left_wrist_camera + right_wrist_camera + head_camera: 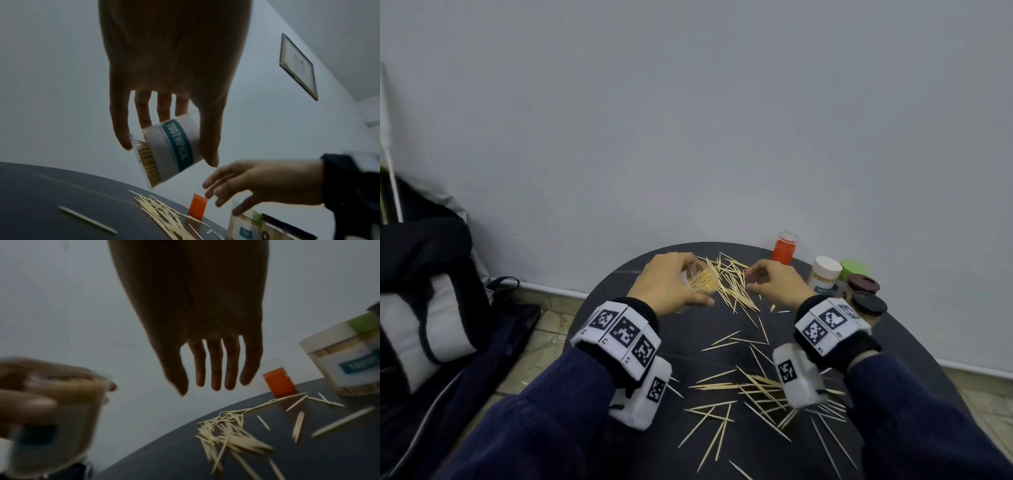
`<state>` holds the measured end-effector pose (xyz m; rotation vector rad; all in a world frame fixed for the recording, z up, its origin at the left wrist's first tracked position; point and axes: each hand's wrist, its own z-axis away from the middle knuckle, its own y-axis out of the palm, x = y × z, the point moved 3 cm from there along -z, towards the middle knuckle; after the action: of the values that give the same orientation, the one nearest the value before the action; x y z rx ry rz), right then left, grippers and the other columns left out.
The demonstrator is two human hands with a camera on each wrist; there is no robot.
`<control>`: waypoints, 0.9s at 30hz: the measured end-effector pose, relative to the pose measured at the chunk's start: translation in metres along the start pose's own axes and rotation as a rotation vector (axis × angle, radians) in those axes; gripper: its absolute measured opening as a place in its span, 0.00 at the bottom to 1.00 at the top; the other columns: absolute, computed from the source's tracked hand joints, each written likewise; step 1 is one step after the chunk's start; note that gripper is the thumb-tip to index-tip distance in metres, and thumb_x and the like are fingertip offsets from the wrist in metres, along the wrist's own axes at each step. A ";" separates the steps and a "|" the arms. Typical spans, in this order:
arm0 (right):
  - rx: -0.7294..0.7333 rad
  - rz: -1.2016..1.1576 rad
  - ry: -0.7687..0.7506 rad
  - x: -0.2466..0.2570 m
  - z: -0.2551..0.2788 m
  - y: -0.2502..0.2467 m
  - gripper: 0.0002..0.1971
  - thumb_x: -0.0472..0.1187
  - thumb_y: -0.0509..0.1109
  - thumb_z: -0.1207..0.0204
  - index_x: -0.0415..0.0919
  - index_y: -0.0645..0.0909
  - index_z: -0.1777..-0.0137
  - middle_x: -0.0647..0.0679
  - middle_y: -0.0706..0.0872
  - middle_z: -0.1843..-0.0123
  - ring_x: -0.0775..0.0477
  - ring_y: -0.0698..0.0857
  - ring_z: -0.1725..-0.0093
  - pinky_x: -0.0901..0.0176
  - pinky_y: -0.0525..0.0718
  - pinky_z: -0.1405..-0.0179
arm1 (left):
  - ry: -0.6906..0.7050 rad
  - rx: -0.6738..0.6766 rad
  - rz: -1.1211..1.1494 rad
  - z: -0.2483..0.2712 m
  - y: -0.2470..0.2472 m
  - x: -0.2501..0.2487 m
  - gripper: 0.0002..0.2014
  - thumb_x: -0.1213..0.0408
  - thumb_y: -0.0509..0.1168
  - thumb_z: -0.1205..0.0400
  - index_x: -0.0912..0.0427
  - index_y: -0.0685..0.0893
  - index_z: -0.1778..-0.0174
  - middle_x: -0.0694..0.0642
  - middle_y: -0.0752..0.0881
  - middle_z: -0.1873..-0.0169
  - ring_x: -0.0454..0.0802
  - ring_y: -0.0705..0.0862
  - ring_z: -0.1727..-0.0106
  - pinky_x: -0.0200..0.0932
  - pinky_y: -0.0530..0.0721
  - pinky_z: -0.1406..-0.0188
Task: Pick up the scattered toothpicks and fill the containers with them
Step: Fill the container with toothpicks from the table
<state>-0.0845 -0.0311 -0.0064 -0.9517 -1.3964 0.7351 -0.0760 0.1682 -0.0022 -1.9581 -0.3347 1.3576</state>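
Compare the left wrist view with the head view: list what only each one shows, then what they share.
Only the left wrist view: the TOOTHPICK label on the tilted container and a framed picture on the wall.

Only the head view: the near scatter of toothpicks, two dark-lidded jars, a white-lidded jar, and a bag on the floor.

Both: the left hand holding the partly filled container, the right hand with loose fingers over the far pile, the orange container, the dark table.

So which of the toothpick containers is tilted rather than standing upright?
The clear container with the teal TOOTHPICK label, gripped off the table by the left hand, mouth tipped toward the toothpick pile. The orange-labelled one and capped jars stand upright.
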 end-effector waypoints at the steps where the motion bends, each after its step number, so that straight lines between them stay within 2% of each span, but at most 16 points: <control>1: 0.075 0.058 0.028 -0.002 -0.012 0.003 0.19 0.43 0.72 0.25 0.40 0.76 0.36 0.43 0.82 0.37 0.47 0.81 0.39 0.60 0.77 0.42 | -0.003 -0.012 0.009 -0.005 -0.002 0.003 0.25 0.54 0.81 0.35 0.50 0.82 0.44 0.48 0.85 0.48 0.45 0.82 0.47 0.41 0.83 0.50; 5: 0.267 0.278 0.117 -0.005 -0.060 0.016 0.40 0.56 0.75 0.31 0.36 0.64 0.25 0.40 0.74 0.27 0.42 0.74 0.29 0.53 0.75 0.33 | -0.025 -0.082 0.078 -0.025 -0.015 0.015 0.26 0.55 0.82 0.37 0.52 0.84 0.45 0.49 0.87 0.52 0.46 0.83 0.52 0.39 0.81 0.53; 8: 0.283 0.399 0.149 -0.006 -0.099 0.029 0.54 0.64 0.76 0.38 0.36 0.57 0.20 0.38 0.66 0.22 0.39 0.68 0.24 0.45 0.72 0.28 | -0.044 -0.120 0.167 -0.040 -0.025 0.027 0.27 0.55 0.82 0.38 0.53 0.84 0.43 0.50 0.87 0.52 0.42 0.83 0.55 0.29 0.81 0.64; 11: 0.276 0.451 0.176 -0.008 -0.126 0.040 0.61 0.67 0.77 0.43 0.38 0.49 0.18 0.36 0.58 0.19 0.35 0.60 0.20 0.39 0.66 0.24 | -0.056 -0.135 0.181 -0.052 -0.032 0.036 0.28 0.54 0.81 0.37 0.53 0.84 0.41 0.48 0.85 0.50 0.39 0.81 0.55 0.27 0.78 0.64; 14: 0.370 0.466 0.192 -0.010 -0.149 0.049 0.65 0.68 0.76 0.44 0.45 0.38 0.17 0.38 0.46 0.16 0.35 0.51 0.18 0.33 0.58 0.22 | -0.067 -0.158 0.165 -0.062 -0.036 0.043 0.28 0.54 0.81 0.37 0.53 0.83 0.41 0.48 0.84 0.50 0.35 0.79 0.57 0.24 0.76 0.65; 17: 0.470 0.447 0.178 -0.012 -0.165 0.057 0.63 0.68 0.76 0.44 0.56 0.37 0.18 0.37 0.45 0.16 0.33 0.51 0.18 0.32 0.59 0.23 | -0.097 -0.164 0.171 -0.068 -0.039 0.051 0.29 0.54 0.81 0.37 0.52 0.83 0.40 0.48 0.84 0.48 0.39 0.80 0.54 0.24 0.76 0.66; 20: 0.510 0.456 0.128 -0.013 -0.173 0.059 0.52 0.65 0.76 0.39 0.60 0.50 0.19 0.37 0.56 0.20 0.33 0.62 0.22 0.36 0.64 0.25 | -0.091 -0.172 0.150 -0.070 -0.043 0.053 0.29 0.53 0.81 0.37 0.52 0.83 0.40 0.49 0.84 0.47 0.43 0.80 0.49 0.30 0.78 0.59; 23: 0.486 0.458 0.073 -0.012 -0.175 0.060 0.43 0.62 0.77 0.38 0.57 0.63 0.24 0.41 0.66 0.30 0.36 0.73 0.31 0.40 0.72 0.29 | -0.079 -0.173 0.139 -0.071 -0.048 0.054 0.29 0.54 0.81 0.37 0.53 0.83 0.40 0.50 0.85 0.47 0.44 0.81 0.49 0.33 0.79 0.56; 27: 0.456 0.405 -0.045 -0.002 -0.170 0.062 0.32 0.49 0.78 0.32 0.42 0.71 0.30 0.40 0.74 0.34 0.40 0.76 0.35 0.52 0.76 0.38 | -0.076 -0.207 0.138 -0.069 -0.054 0.051 0.29 0.54 0.81 0.37 0.53 0.84 0.40 0.50 0.85 0.47 0.46 0.81 0.48 0.36 0.79 0.54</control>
<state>0.0909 -0.0234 -0.0506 -0.8600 -1.0133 1.3212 0.0166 0.2078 0.0117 -2.1356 -0.3953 1.5408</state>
